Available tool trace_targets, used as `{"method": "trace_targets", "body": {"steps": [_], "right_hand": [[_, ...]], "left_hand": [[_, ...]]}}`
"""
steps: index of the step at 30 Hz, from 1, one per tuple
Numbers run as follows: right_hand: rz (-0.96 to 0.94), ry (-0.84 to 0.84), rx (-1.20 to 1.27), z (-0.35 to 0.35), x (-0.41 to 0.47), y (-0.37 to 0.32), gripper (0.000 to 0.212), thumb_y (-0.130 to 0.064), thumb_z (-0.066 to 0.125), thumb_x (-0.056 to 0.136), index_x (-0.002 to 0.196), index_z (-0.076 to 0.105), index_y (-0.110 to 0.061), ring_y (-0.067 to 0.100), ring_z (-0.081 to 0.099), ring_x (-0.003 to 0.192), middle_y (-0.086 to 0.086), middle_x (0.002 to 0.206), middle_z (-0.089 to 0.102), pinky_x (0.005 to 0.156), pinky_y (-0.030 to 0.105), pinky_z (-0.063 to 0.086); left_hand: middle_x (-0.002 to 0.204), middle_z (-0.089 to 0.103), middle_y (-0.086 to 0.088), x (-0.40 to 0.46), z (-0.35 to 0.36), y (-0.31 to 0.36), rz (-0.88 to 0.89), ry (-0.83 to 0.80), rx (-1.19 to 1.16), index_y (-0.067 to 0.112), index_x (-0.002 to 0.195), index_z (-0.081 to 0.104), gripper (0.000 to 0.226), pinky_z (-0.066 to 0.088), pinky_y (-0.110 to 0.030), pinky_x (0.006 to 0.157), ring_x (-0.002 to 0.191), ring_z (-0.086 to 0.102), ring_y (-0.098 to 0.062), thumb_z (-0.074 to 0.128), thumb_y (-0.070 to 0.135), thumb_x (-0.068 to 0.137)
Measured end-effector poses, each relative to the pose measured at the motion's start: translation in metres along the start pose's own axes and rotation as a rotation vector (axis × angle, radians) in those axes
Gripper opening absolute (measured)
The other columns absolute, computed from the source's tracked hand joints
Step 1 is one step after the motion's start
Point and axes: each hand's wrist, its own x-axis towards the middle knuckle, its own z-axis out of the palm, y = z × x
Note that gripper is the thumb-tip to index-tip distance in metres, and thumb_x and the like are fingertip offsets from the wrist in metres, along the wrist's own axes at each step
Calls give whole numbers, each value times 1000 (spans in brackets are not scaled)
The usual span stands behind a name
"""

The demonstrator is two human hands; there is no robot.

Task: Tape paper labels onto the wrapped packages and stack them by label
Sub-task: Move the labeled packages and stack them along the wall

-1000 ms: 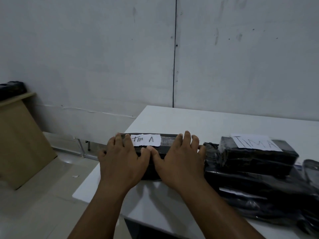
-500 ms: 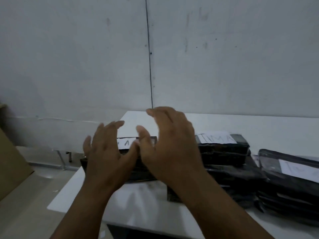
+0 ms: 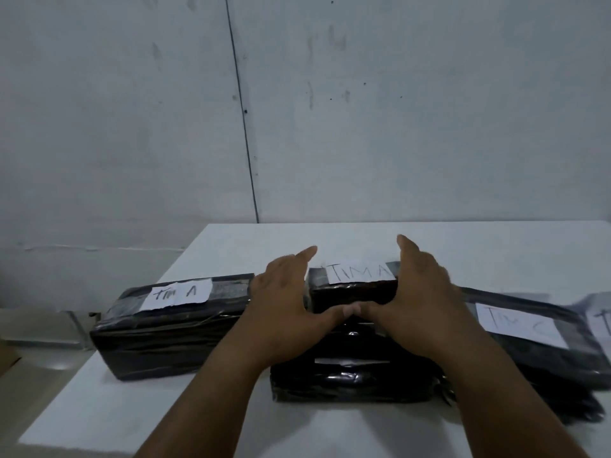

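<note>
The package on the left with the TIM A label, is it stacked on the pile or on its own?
On its own: the left package lies flat on the table, beside the stack.

Head view: we look forward and down from our head, facing the wall (image 3: 396,110).
Nearness: the counter (image 3: 165,408) lies close below us, our forearms entering from the bottom edge.

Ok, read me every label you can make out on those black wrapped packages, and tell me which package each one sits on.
"TIM A": white paper label on the long black wrapped package at the left.
"TIM A": white paper label on the top package of the middle stack, between the two hands.
"TIM C", last letter partly blurred: white label on the flat black package at the right.
Label at the right frame edge: cut off, unreadable.
</note>
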Motion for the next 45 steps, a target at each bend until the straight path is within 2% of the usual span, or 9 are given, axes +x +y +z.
{"method": "trace_targets", "body": {"steps": [2, 5, 8, 12, 22, 32, 37, 42, 45], "right_hand": [[-18, 5, 130, 4, 3, 9, 128, -41, 93, 68, 161, 6, -33, 21, 38, 143, 0, 157, 40, 106, 32, 36], [-73, 79, 273, 11, 8, 19, 126, -29, 95, 67, 160, 10, -41, 12, 48, 133, -11, 147, 50, 100, 24, 40], [-148, 129, 396, 16, 11, 23, 124, -29, 97, 64, 156, 16, -48, -10, 55, 112, -27, 127, 56, 78, 4, 41], [-271, 148, 492, 20, 8, 9, 115, -37, 97, 65, 154, 25, -49, -18, 55, 108, -29, 123, 60, 75, 3, 48], [-443, 128, 614, 40, 3, -45, 102, -28, 96, 67, 150, 39, -43, -13, 59, 107, -28, 114, 66, 76, 1, 47], [-435, 6, 558, 86, 27, -113, 81, -26, 96, 68, 135, 54, -39, -21, 55, 103, -32, 106, 61, 77, 1, 46], [-407, -38, 524, 113, 30, -139, 78, -28, 95, 68, 136, 55, -35, -15, 56, 103, -28, 110, 61, 84, 9, 45], [-374, -71, 479, 132, 33, -151, 79, -28, 94, 70, 139, 55, -32, -2, 60, 106, -19, 119, 63, 83, 6, 38], [-353, -110, 454, 136, 36, -154, 77, -34, 91, 75, 142, 52, -32, 2, 56, 114, -17, 130, 60, 86, 10, 37]], "left_hand": [[146, 46, 16, 5, 3, 1, 8, -3, 4, 51, 148, 28, 87, 28, -42, 120, 141, 34, -17, 65, 74, 73], [124, 59, 29, 4, -1, 0, 110, 126, -58, 45, 133, 49, 67, 43, -34, 108, 121, 53, -2, 80, 49, 74], [118, 62, 33, -3, -9, -8, 168, 237, -148, 42, 123, 57, 60, 47, -11, 91, 113, 58, 8, 88, 29, 73], [121, 64, 27, -16, -26, -17, 212, 337, -164, 38, 124, 60, 59, 49, -13, 89, 114, 61, 3, 89, 22, 75], [134, 57, 30, -52, -73, -59, 158, 510, -132, 50, 137, 47, 83, 48, -15, 91, 124, 55, 3, 90, 52, 66], [136, 56, 15, -85, -94, -139, -328, 657, -304, 49, 133, 49, 78, 41, -25, 87, 121, 55, -10, 46, 93, 69], [120, 63, 17, -76, -101, -145, -487, 642, -438, 45, 119, 58, 87, 37, -20, 76, 102, 53, 10, 28, 104, 62], [108, 71, 12, -63, -112, -152, -543, 458, -509, 40, 111, 67, 86, 48, -46, 93, 103, 66, -11, 26, 102, 69], [110, 74, 6, -57, -115, -154, -571, 355, -528, 37, 115, 70, 88, 51, -46, 96, 104, 68, -17, 30, 101, 70]]}}
